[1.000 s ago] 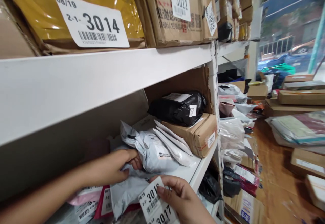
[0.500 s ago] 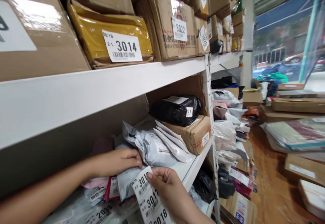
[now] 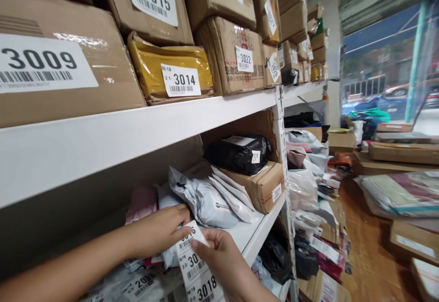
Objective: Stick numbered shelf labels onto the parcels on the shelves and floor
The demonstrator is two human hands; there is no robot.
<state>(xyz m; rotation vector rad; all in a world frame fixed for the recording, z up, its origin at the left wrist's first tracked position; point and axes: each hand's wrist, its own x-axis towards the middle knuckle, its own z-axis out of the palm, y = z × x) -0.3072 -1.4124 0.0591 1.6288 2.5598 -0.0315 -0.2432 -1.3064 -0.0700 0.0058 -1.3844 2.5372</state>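
My right hand (image 3: 224,258) pinches a strip of white number labels (image 3: 197,274) between thumb and fingers; 3018 is readable on it. My left hand (image 3: 168,231) is closed at the strip's top edge, thumb and fingertips on the 3016 label, which they partly cover. Just behind the hands, grey mailer bags (image 3: 209,201) lie on the lower shelf. A pink bag (image 3: 141,201) is left of them, and a clear bag labelled 2033 (image 3: 142,283) lies below my left forearm.
Overhead, a white shelf edge (image 3: 164,121) carries numbered cartons and a yellow parcel (image 3: 174,71). To the right, a black parcel (image 3: 240,153) rests on a carton (image 3: 262,188) beside the upright post (image 3: 283,156). Further right, more parcels lie on a brown surface (image 3: 366,247).
My left hand has come to the top of the label strip, where its fingers now overlap it. The view has tilted up slightly, showing more of the upper cartons.
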